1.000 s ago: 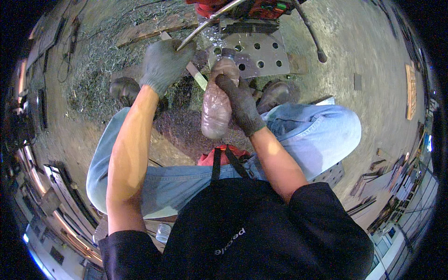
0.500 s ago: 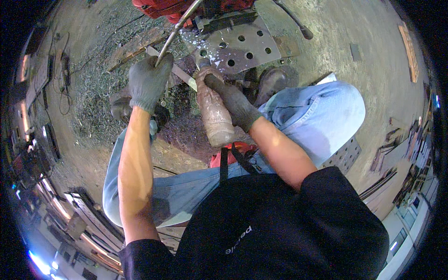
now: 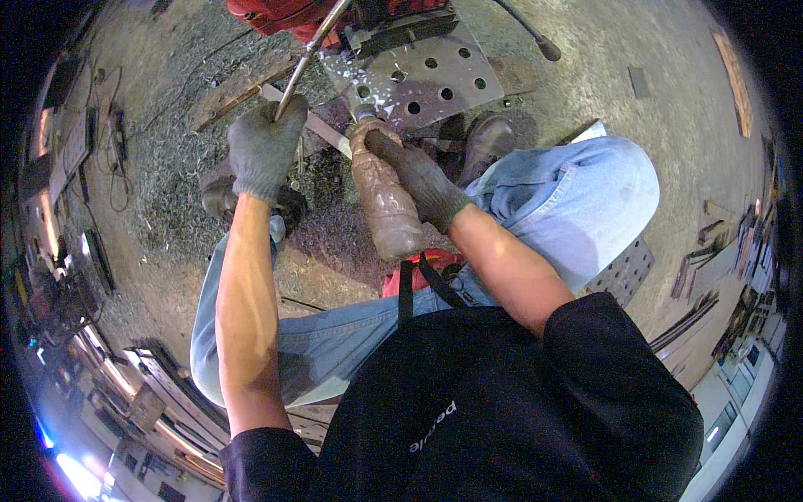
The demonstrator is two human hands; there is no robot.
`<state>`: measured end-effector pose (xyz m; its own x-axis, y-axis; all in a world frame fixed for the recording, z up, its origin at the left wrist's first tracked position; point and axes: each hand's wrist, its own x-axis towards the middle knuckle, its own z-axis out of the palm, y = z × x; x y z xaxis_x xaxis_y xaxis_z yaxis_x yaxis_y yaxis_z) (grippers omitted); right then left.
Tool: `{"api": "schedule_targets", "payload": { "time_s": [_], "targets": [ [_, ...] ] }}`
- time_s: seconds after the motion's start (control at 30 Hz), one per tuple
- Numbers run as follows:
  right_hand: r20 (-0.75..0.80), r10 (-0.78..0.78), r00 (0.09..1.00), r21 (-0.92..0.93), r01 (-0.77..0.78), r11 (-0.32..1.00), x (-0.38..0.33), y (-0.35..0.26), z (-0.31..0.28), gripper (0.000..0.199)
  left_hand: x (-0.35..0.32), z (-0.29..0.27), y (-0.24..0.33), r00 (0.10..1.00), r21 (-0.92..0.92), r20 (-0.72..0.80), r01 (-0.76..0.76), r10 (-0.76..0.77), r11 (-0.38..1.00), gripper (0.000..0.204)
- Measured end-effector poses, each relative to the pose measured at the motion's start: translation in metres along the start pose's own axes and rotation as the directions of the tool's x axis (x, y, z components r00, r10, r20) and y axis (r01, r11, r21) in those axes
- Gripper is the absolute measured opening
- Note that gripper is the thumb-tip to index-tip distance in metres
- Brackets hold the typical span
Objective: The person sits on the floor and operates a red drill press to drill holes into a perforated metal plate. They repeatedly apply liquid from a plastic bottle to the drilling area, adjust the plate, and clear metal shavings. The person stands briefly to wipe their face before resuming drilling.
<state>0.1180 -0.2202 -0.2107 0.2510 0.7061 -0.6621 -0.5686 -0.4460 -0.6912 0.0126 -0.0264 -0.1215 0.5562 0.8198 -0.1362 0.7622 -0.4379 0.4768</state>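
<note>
My left hand (image 3: 266, 151), in a grey work glove, is closed around the lower end of a metal rod handle (image 3: 314, 54). The rod slants up toward a red machine (image 3: 284, 15) at the top of the view. In my gloved right hand (image 3: 420, 182) is a dirty, brownish plastic bottle (image 3: 386, 219), its neck pointing away from me toward a steel plate with round holes (image 3: 464, 82). White liquid (image 3: 381, 88) is splashed over the plate's left part, just beyond the bottle's neck. Whether liquid is leaving the bottle I cannot tell.
Metal shavings (image 3: 180, 159) cover the floor on the left. A flat bar (image 3: 329, 134) lies between my hands. Beside the machine, another lever (image 3: 545, 46) ends in a dark knob. A second plate with holes (image 3: 629, 272) lies past my right knee, with metal offcuts (image 3: 711, 259) farther right.
Both hands keep their grips on the rod and the bottle. The machine and plate sit slightly higher in view, and the bottle's base has shifted slightly right.
</note>
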Motion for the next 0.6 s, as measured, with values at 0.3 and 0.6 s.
{"api": "schedule_targets", "payload": {
  "time_s": [0.3,0.6],
  "targets": [
    [-0.009,0.034,0.999,-0.006,-0.034,0.999,0.005,0.003,-0.003,0.073,0.001,0.007,-0.007,0.997,-0.007,-0.061,-0.057,0.057,0.998,0.054],
    [0.016,0.032,0.999,0.163,-0.034,0.986,-0.017,-0.022,0.009,0.065,0.001,0.006,-0.005,0.997,0.014,-0.055,-0.06,0.061,0.998,0.054]
  ]
}}
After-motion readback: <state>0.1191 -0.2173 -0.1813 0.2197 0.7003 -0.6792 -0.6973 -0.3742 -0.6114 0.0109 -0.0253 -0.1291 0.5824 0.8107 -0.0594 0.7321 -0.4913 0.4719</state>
